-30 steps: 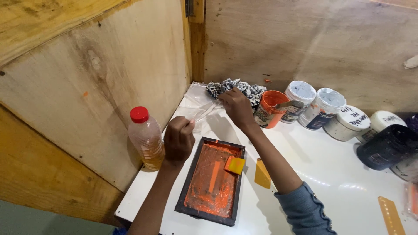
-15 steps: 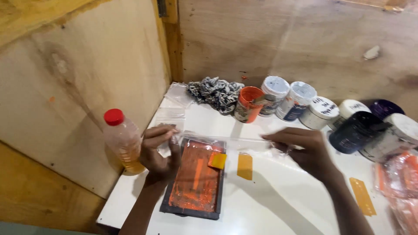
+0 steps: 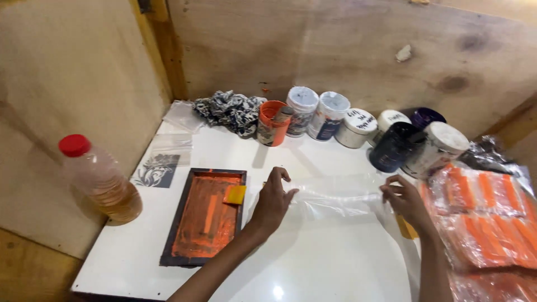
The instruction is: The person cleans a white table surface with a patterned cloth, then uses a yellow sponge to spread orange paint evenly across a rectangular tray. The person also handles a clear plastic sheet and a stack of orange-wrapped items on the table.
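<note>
My left hand (image 3: 273, 197) and my right hand (image 3: 404, 200) each pinch one end of a clear plastic bag (image 3: 335, 197), stretched between them just above the white table (image 3: 313, 263). The left hand is right of a dark rectangular frame (image 3: 201, 219) smeared with orange paint, with a small yellow scraper (image 3: 235, 194) lying on its upper right corner. A yellow card (image 3: 406, 228) shows below my right hand.
A bottle with amber liquid and a red cap (image 3: 100, 180) stands at the left. Paint jars (image 3: 327, 114), an orange tub (image 3: 273, 122) and a patterned rag (image 3: 228, 110) line the back wall. Bagged orange pieces (image 3: 486, 223) lie at the right. A printed clear bag (image 3: 158, 168) lies left.
Both hands moved right across the table with the clear bag, away from the frame. The view swung right, showing the pile of bagged orange pieces.
</note>
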